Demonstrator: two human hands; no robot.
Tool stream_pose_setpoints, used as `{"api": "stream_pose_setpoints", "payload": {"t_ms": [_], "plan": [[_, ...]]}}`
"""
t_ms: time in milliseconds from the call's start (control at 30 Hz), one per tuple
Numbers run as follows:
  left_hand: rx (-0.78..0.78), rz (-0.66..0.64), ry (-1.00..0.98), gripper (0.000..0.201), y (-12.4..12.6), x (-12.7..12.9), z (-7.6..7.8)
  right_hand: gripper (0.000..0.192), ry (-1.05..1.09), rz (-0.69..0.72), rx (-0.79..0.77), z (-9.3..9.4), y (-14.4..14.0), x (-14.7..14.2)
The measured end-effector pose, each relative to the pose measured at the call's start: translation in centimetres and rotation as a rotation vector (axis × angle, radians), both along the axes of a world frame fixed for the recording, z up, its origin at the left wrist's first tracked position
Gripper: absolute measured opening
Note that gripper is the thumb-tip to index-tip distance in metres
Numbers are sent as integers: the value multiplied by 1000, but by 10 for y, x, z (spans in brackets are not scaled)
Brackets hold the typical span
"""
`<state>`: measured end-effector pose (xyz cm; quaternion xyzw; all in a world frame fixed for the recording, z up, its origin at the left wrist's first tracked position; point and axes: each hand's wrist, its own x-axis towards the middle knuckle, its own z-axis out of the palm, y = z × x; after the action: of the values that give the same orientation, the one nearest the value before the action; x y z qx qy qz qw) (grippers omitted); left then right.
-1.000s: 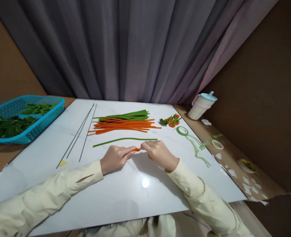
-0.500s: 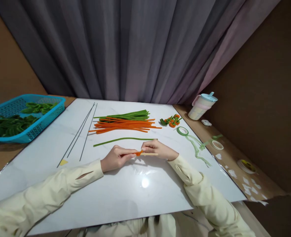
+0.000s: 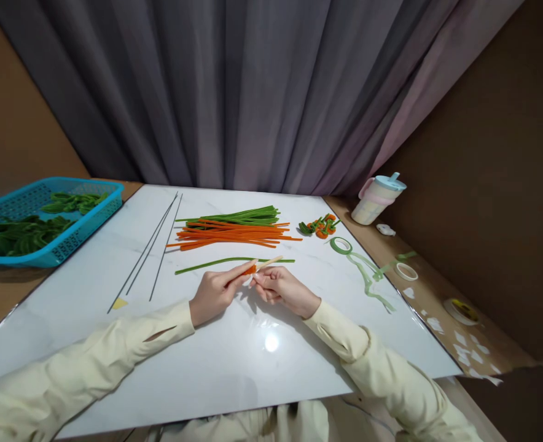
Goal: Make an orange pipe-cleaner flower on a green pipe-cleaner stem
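On the near side of the orange bundle (image 3: 234,235), two hands meet above the white marbled counter (image 3: 207,380). The left hand (image 3: 213,298) pinches a small orange piece (image 3: 251,269) between its fingers. The right hand (image 3: 290,290) is curled, its fingertips at that piece; I cannot tell how firmly they grip it. From between the hands a pale stick (image 3: 272,261) slants up and away, toward the bundle's right end. A yellow scrap (image 3: 120,303) lies nearer than the bundle and off to its left.

A single green stem (image 3: 207,264) lies just on the near side of the bundle, roughly parallel to it. Three dark wires (image 3: 166,247) stretch along its left, and a green tape roll (image 3: 333,247) sits to its right. Well left of it is a blue basket (image 3: 69,248) of green pieces. Touching the bundle's far side are green stems (image 3: 253,215); right of it lies an orange-and-green cluster (image 3: 321,227). Farther right stands a lidded cup (image 3: 376,199), and behind everything hangs a grey curtain (image 3: 253,92).
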<state>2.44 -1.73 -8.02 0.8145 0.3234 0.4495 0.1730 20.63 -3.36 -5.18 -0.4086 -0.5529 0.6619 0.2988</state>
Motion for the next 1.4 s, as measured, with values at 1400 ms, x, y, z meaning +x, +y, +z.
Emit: {"api": "stream_pose_setpoints", "payload": {"t_ms": [1400], "plan": [[82, -158, -15, 25, 2, -3, 1, 35, -30, 86, 71, -7, 19, 22]]}}
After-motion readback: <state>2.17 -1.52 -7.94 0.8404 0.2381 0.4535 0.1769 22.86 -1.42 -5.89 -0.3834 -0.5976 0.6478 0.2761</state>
